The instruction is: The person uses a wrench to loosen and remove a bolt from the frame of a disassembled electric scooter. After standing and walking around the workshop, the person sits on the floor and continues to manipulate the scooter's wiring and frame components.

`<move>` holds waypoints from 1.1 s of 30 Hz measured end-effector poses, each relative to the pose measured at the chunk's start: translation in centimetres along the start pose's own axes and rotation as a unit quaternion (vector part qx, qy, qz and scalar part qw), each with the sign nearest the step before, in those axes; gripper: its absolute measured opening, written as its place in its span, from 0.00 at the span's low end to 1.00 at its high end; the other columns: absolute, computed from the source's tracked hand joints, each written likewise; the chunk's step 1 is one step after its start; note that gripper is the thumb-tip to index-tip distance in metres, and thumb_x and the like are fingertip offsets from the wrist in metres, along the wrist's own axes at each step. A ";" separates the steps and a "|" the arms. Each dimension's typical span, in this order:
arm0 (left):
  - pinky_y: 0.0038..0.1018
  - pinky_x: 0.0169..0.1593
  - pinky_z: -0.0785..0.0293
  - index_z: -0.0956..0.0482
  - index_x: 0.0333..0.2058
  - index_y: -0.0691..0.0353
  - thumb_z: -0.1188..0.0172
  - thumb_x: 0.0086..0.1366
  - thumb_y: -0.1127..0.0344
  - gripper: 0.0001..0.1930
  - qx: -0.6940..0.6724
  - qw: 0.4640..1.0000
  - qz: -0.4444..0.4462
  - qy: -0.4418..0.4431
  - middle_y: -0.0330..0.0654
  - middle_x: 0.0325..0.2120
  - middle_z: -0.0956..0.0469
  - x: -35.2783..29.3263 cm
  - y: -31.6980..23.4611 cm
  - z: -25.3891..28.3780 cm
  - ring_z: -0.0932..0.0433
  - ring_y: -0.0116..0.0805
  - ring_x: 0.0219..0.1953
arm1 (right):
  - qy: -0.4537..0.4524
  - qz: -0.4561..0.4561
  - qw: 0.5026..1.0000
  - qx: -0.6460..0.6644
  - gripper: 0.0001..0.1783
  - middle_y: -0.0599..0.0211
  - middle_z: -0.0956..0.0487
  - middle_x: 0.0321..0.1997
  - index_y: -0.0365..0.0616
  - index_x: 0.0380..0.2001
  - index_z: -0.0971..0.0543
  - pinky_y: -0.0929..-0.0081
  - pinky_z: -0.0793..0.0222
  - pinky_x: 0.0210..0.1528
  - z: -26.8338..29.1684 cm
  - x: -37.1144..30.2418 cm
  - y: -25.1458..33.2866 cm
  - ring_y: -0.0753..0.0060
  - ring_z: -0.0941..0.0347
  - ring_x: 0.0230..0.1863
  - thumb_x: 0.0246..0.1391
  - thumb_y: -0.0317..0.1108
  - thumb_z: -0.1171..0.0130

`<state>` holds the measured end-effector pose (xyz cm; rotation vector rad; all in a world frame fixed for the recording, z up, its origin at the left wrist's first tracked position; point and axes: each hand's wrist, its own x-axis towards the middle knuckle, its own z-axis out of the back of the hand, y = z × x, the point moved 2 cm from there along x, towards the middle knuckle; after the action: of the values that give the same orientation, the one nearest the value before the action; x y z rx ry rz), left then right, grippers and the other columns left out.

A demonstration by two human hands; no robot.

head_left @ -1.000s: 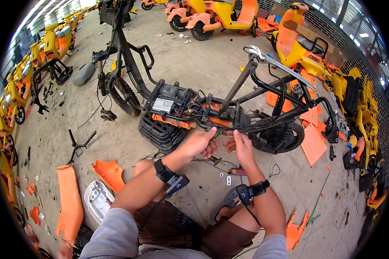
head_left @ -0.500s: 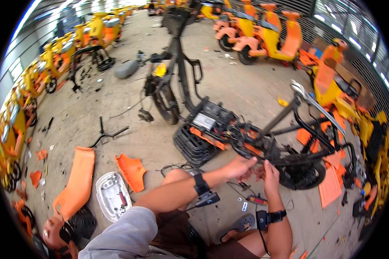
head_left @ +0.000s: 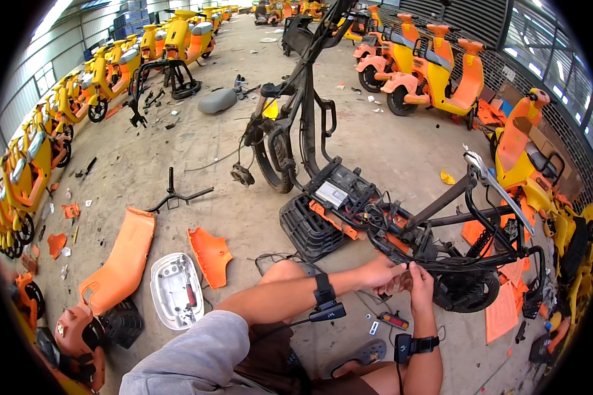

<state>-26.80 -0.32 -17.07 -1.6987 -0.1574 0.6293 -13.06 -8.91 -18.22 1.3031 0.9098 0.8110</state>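
A stripped black scooter frame [head_left: 316,131] stands before me, its wiring and a silver-labelled box [head_left: 331,195] exposed. My left hand [head_left: 381,274] reaches across to the near lower edge of this frame, fingers closed in a pinch. Close beside it, my right hand [head_left: 420,284] is also closed, thumb and fingertips pressed together against the frame's dark lower edge. Whatever lies between the fingertips is too small and hidden to name. Just below the hands, a red and orange lamp-like part [head_left: 394,320] with a wire rests on the floor.
A white tray [head_left: 157,289] holds small parts and a red-handled tool. Orange body panels [head_left: 122,257] lie to the left, more [head_left: 501,316] by the rear wheel [head_left: 468,293]. A black crate [head_left: 310,230] sits under the frame. Yellow and orange scooters [head_left: 435,72] line both sides.
The view has shifted, so the scene sits lower and further right. Both hands stay together at the same part of the frame, with only slight finger movement.
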 end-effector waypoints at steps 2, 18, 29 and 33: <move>0.21 0.16 0.34 0.26 0.22 0.62 0.56 0.68 0.45 0.27 0.012 1.000 -0.003 0.008 0.39 0.13 0.26 -0.1 0.1 -0.1 0.30 0.25 0.12 | 0.023 -0.047 0.999 0.014 0.22 0.68 0.25 0.21 0.40 0.28 0.25 0.80 0.35 0.20 0.0 -0.3 0.2 0.77 0.31 0.18 0.63 0.48 0.55; 0.22 0.16 0.32 0.25 0.24 0.65 0.44 0.61 0.48 0.22 0.084 0.994 0.029 0.057 0.40 0.16 0.25 -0.2 0.0 -0.7 0.28 0.26 0.14 | 0.020 -0.143 0.988 -0.052 0.29 0.72 0.33 0.11 0.44 0.14 0.28 0.77 0.37 0.16 0.5 -0.4 0.0 0.78 0.38 0.12 0.61 0.55 0.55; 0.24 0.17 0.30 0.25 0.24 0.67 0.44 0.61 0.48 0.23 0.130 0.988 0.032 0.077 0.41 0.17 0.24 0.1 0.8 -0.7 0.26 0.28 0.15 | 0.000 -0.167 0.983 -0.083 0.30 0.75 0.39 0.08 0.44 0.11 0.30 0.78 0.44 0.13 0.1 -0.8 0.4 0.80 0.45 0.08 0.57 0.56 0.49; 0.25 0.17 0.30 0.25 0.25 0.68 0.44 0.61 0.48 0.23 0.139 0.986 0.030 0.081 0.41 0.17 0.24 0.0 0.7 -0.6 0.27 0.29 0.15 | 0.007 -0.170 0.983 -0.072 0.31 0.73 0.36 0.09 0.43 0.11 0.30 0.78 0.47 0.12 0.2 -0.9 0.4 0.80 0.42 0.09 0.55 0.57 0.46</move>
<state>-26.69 -1.02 -17.67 -1.4798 0.0950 0.5272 -13.21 -9.74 -17.72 0.9819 1.0319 0.6059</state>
